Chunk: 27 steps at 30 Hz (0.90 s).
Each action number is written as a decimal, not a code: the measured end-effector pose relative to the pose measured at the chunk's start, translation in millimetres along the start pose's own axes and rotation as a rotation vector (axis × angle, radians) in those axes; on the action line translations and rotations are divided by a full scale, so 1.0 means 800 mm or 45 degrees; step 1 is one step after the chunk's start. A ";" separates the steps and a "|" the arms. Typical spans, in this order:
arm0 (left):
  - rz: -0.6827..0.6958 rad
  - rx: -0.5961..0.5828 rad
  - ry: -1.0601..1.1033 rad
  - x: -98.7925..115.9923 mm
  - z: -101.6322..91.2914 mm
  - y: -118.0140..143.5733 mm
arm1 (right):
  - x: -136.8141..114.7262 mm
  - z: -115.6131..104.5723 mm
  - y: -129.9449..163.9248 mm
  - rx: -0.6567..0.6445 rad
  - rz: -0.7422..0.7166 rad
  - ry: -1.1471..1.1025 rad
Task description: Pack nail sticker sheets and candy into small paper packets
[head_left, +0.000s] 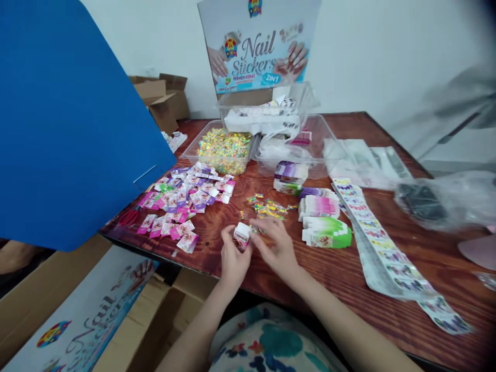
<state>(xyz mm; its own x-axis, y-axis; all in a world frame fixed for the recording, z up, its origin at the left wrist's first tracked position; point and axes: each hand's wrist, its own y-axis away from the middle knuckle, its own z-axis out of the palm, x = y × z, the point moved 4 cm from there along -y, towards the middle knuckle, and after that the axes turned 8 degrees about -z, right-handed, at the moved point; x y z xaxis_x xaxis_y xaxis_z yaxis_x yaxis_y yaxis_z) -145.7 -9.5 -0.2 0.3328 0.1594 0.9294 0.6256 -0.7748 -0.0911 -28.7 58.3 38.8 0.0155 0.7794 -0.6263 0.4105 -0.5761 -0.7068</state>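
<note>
Holding item one: a small carton (pixel 242 235), white-topped with pink printed sides, pinched between the fingertips of the left hand (pixel 232 260) and the right hand (pixel 276 247), just above the near edge of the wooden table (pixel 426 248). Left fingers close on its 9 o'clock side, right fingers grasp at 3 o'clock; the open white flap end faces up and away toward 12 o'clock, long axis roughly upright with a slight tilt. Loose glitter bits (pixel 268 206) lie just beyond at 1 o'clock. Flat printed cartons (pixel 186 201), pink and purple, spread at 10 o'clock. Stacked folded cartons (pixel 324 231), green and pink, at 3 o'clock. Sticker strip (pixel 382 248) runs along 3 to 4 o'clock. Clear tub (pixel 194 147) at 12 o'clock, filled with multicolour confetti (pixel 225 147); second clear tub (pixel 329 142) beside it, holding plastic-wrapped packets; a third rests across both. Display box (pixel 259 46) marked Nail Stickers stands behind.
</note>
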 end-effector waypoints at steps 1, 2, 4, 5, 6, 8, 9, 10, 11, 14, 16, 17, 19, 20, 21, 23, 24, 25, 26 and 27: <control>-0.004 0.017 0.015 0.003 -0.001 -0.001 | 0.008 -0.003 0.000 0.061 0.132 -0.099; -0.011 0.027 0.014 0.005 -0.003 -0.002 | 0.015 -0.002 0.002 0.087 0.271 -0.230; -0.017 0.022 -0.006 0.008 -0.006 -0.001 | 0.025 0.006 0.006 0.061 0.536 -0.557; -0.010 0.014 -0.012 0.008 -0.007 0.000 | 0.028 0.012 0.009 0.023 0.673 -0.725; 0.005 0.005 -0.012 0.009 -0.008 0.002 | 0.028 0.018 0.012 -0.016 0.814 -0.876; 0.058 -0.013 -0.010 0.010 -0.010 0.006 | 0.025 0.024 0.016 -0.065 1.060 -1.108; 0.092 -0.012 -0.013 0.011 -0.011 0.008 | 0.022 0.026 0.016 -0.080 1.151 -1.196; 0.127 -0.006 -0.021 0.012 -0.013 0.009 | 0.019 0.027 0.015 -0.089 1.217 -1.268; 0.159 0.004 -0.033 0.013 -0.014 0.010 | 0.016 0.027 0.013 -0.090 1.258 -1.321; 0.229 0.018 -0.075 0.015 -0.018 0.011 | 0.010 0.029 0.009 -0.068 1.307 -1.403; 0.249 -0.004 -0.062 0.014 -0.020 0.011 | 0.008 0.032 0.011 -0.047 1.315 -1.437; 0.250 -0.025 -0.033 0.013 -0.020 0.010 | 0.008 0.034 0.013 -0.049 1.315 -1.455; 0.244 -0.059 0.035 0.013 -0.021 0.010 | 0.007 0.038 0.017 -0.080 1.281 -1.450; 0.242 -0.060 0.053 0.013 -0.022 0.011 | 0.007 0.038 0.018 -0.097 1.231 -1.405; 0.242 -0.047 0.056 0.013 -0.023 0.011 | 0.007 0.036 0.018 -0.107 1.154 -1.326; 0.240 0.002 0.022 0.015 -0.025 0.013 | 0.006 0.030 0.015 -0.125 0.952 -1.099; 0.232 0.028 -0.004 0.015 -0.025 0.013 | 0.005 0.027 0.012 -0.142 0.853 -0.979; 0.216 0.052 -0.026 0.016 -0.026 0.014 | 0.004 0.024 0.010 -0.161 0.764 -0.874; 0.196 0.073 -0.047 0.016 -0.027 0.015 | 0.003 0.022 0.007 -0.182 0.688 -0.793; 0.177 0.098 -0.067 0.017 -0.028 0.015 | 0.001 0.020 0.004 -0.197 0.622 -0.735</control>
<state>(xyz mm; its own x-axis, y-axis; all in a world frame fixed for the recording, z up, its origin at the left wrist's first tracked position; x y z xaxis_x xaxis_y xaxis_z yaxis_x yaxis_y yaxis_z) -149.2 -30.5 19.4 0.4551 0.0878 0.8861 0.6225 -0.7429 -0.2461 -41.9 53.3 31.2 -0.2327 0.1692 -0.9577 0.6028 -0.7477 -0.2786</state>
